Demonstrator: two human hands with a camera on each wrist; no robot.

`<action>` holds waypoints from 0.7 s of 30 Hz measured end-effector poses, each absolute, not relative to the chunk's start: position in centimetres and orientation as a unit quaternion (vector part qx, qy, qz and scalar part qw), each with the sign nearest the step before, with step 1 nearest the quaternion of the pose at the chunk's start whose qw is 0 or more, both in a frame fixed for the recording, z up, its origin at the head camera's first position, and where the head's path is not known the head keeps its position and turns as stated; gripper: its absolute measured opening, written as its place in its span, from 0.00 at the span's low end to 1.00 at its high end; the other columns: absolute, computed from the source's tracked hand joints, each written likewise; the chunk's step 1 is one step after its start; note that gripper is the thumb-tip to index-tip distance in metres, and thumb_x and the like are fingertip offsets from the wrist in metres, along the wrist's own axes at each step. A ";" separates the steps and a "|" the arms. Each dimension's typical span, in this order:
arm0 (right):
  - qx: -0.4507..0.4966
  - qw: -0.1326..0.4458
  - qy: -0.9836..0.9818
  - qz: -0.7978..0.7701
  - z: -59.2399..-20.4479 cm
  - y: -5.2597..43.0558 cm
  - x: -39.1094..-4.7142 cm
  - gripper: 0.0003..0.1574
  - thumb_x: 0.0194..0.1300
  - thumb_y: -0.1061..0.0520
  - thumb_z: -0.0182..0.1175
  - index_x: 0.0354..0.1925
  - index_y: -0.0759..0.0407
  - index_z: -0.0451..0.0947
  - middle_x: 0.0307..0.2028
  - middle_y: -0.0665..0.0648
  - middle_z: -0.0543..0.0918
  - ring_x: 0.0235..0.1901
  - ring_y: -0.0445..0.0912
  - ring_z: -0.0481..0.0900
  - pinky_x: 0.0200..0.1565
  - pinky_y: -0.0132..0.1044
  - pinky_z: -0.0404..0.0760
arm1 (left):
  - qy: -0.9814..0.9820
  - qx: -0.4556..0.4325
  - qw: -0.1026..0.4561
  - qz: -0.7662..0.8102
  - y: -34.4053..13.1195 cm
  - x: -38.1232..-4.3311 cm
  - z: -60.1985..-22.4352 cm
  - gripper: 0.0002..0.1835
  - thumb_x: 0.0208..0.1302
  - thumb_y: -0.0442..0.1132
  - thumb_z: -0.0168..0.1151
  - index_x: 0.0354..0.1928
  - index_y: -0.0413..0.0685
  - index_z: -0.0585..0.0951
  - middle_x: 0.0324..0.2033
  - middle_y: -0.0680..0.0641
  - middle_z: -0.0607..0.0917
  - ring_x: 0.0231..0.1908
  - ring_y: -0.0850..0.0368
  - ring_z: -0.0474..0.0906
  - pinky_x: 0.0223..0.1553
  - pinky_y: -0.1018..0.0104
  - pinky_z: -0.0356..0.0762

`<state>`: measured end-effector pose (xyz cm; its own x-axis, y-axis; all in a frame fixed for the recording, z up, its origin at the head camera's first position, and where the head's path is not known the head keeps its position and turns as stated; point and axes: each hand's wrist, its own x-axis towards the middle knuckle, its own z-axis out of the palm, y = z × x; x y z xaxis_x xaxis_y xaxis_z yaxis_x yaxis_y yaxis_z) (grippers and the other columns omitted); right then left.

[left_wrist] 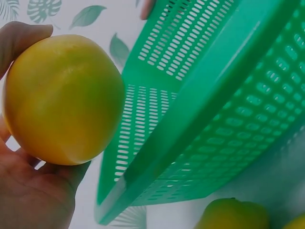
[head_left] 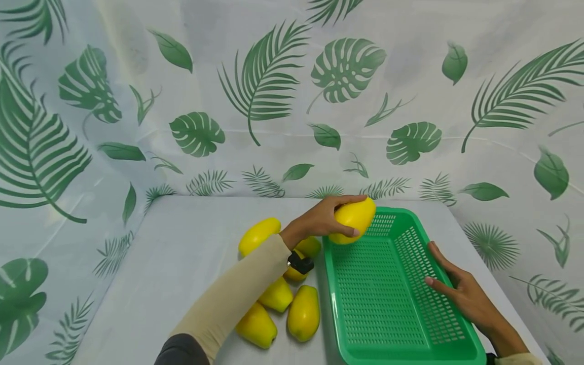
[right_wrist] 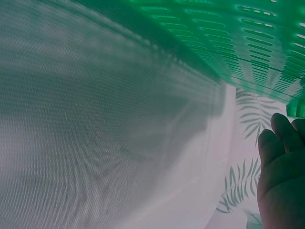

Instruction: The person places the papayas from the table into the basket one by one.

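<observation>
Nearest, at the bottom edge, the left arm's beige sleeve (head_left: pixel 242 289) comes in with a dark patch at the elbow. To its right lies the near end of the green basket (head_left: pixel 374 304), which stands lengthwise on the table (head_left: pixel 173 284). The right hand (head_left: pixel 472 299) grips the basket's right side, its thumb over the rim and its fingers along the outside. Left of the basket sit six yellow fruits: two nearest, one (head_left: pixel 304 313) upright just beside the basket and another (head_left: pixel 257 327) tilted to its left; a third (head_left: pixel 276 295) just behind them; then three farther back, two of them partly covered by the left arm and the black band (head_left: pixel 301 262) on its wrist. Beyond these, the left hand (head_left: pixel 321 219) grips a seventh fruit (head_left: pixel 356 220), thumb and fingers spread round it, at the basket's far left corner; I cannot tell whether it touches the rim. Past the table's far edge hangs a pale sheet (head_left: pixel 283 144) printed with green leaves.
</observation>
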<state>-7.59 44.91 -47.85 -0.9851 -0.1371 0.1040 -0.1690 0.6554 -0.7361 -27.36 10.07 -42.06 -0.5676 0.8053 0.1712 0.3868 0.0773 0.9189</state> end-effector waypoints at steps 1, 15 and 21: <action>0.085 0.020 -0.909 0.408 -47.9 44.9 -7.6 0.52 0.79 0.63 0.58 0.87 0.47 0.42 0.85 0.37 0.41 0.76 0.16 0.43 0.63 0.06 0.50 | 0.708 0.422 0.198 0.530 10.2 -27.3 -42.1 0.47 0.63 0.41 0.77 0.82 0.58 0.66 0.74 0.48 0.74 0.52 0.56 0.76 0.49 0.67 0.81; 0.089 0.028 -0.903 0.419 -48.1 45.0 -7.6 0.52 0.77 0.66 0.59 0.87 0.50 0.44 0.86 0.41 0.42 0.77 0.18 0.44 0.65 0.07 0.51 | 0.718 0.436 0.219 0.496 11.8 -27.3 -44.1 0.47 0.62 0.40 0.76 0.82 0.57 0.66 0.74 0.48 0.73 0.49 0.56 0.76 0.45 0.69 0.81; 0.087 0.028 -0.902 0.421 -48.1 44.9 -7.6 0.52 0.77 0.66 0.59 0.87 0.49 0.44 0.86 0.42 0.42 0.77 0.19 0.44 0.65 0.07 0.51 | 0.738 0.440 0.219 0.462 12.1 -27.2 -44.0 0.48 0.61 0.41 0.76 0.82 0.59 0.66 0.79 0.50 0.69 0.51 0.56 0.76 0.46 0.70 0.81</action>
